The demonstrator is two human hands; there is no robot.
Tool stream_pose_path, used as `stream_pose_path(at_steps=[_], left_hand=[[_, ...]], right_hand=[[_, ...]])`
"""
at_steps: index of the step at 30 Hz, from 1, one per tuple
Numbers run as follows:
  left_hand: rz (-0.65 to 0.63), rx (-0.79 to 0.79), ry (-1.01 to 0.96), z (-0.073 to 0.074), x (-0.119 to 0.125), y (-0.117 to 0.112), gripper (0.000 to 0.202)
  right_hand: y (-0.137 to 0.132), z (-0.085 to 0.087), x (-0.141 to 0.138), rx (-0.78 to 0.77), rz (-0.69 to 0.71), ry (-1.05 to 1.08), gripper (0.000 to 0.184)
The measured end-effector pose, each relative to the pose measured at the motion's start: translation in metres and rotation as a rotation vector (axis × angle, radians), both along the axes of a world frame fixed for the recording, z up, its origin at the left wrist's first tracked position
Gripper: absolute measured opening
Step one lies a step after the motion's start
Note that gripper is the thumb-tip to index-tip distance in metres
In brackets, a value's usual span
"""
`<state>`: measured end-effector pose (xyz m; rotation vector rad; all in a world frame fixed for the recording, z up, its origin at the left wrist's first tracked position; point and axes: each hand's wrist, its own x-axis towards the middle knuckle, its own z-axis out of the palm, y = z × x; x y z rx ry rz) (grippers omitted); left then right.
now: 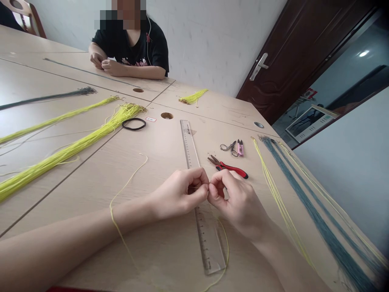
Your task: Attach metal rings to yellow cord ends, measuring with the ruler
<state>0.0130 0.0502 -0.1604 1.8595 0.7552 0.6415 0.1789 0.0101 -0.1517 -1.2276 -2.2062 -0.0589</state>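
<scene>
Together, the left hand (178, 194) and right hand (235, 198) close in 2 narrow grips above a ruler (208, 247) on the tabletop (91, 211), fingertips hiding what they hold; thin yellow cord (227, 251) trails beneath, red pliers (234, 169) just beyond.

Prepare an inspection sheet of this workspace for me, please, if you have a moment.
Surface: joined pale wood-effect tables with round holes.
Job's things: thin yellow cord near the hands; whatever they pinch is hidden.
Clutter: clear ruler, red-handled pliers, small scissors, pink snips, black elastic band, cord bundles.
Hands: left hand and right hand meet fingertip to fingertip above the ruler.
Cables: thin white wire on the co-worker.
Surroundings: seated co-worker, dark brown door.
</scene>
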Motion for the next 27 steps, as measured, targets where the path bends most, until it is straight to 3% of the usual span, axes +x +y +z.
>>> stream_pose_path(at_steps=[9, 15, 21, 24, 27], left_hand=[[0.007, -0.023, -0.029, -0.001, 0.001, 0.001, 0.013], [0.066, -0.119, -0.207, 0.004, 0.001, 0.003, 0.013], [0.114, -0.147, -0.281, 0.006, 0.001, 0.003, 0.015], [0.1, -0.154, -0.288, 0.006, 0.001, 0.002, 0.015], [0.095, -0.164, -0.3, 0.004, 0.002, 0.003, 0.016]], right_hand=[[0.0, 0.002, -0.001, -0.002, -0.002, 0.012, 0.01], [0.001, -0.001, -0.001, -0.049, -0.153, 0.049, 0.006], [0.004, -0.008, 0.002, -0.312, -0.302, -0.149, 0.031], [0.002, -0.005, 0.001, -0.465, -0.284, -0.23, 0.027], [0.0, -0.001, -0.002, -0.466, -0.232, -0.201, 0.023]])
